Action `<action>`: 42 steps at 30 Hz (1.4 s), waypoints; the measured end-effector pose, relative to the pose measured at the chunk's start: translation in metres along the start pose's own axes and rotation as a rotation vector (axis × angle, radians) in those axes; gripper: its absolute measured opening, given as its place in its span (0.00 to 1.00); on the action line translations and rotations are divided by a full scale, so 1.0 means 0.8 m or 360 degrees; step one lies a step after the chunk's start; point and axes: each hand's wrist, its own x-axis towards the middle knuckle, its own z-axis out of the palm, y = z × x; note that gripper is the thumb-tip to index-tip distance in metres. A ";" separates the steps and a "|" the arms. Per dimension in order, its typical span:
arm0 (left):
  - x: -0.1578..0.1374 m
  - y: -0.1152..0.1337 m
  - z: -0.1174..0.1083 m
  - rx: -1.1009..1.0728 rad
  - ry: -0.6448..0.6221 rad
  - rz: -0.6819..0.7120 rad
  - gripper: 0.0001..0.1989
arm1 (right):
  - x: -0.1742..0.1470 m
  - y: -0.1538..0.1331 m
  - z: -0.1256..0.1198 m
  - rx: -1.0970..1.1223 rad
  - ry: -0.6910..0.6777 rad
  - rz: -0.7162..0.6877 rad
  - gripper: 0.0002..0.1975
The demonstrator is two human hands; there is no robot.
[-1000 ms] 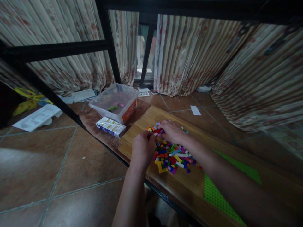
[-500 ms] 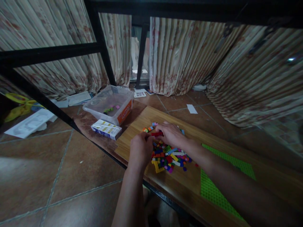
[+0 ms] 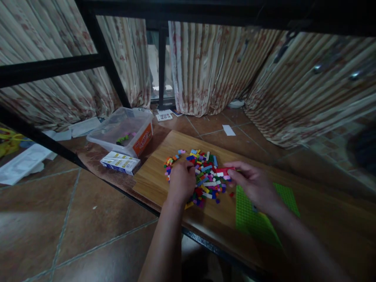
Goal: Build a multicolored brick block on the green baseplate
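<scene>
Red brick [image 3: 225, 170] pinched in the right hand [image 3: 255, 186] over the green baseplate [image 3: 252, 219]; left hand's [image 3: 181, 181] grip curls, contents unclear, on the brick pile [image 3: 202, 176].

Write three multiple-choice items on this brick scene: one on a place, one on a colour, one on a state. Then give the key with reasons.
1. Where does the green baseplate lie?
A. Inside the clear plastic tub
B. On the wooden board, under the right hand
C. On the floor tiles by the curtains

2. What colour is the long brick at the right hand's fingertips?
A. Red
B. White
C. Black

3. How is the left hand placed?
A. Raised well above the board
B. Inside the tub
C. Resting down on the brick pile

Key: B, the plate lies flat on the wooden board beneath the right hand; A, the pinched brick is red; C, its knuckles sit on the pile's left side.
</scene>
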 end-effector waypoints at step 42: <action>-0.059 0.059 0.075 -0.1147 -0.0964 -0.0236 0.15 | -0.067 0.035 -0.011 0.0683 0.0307 0.0130 0.21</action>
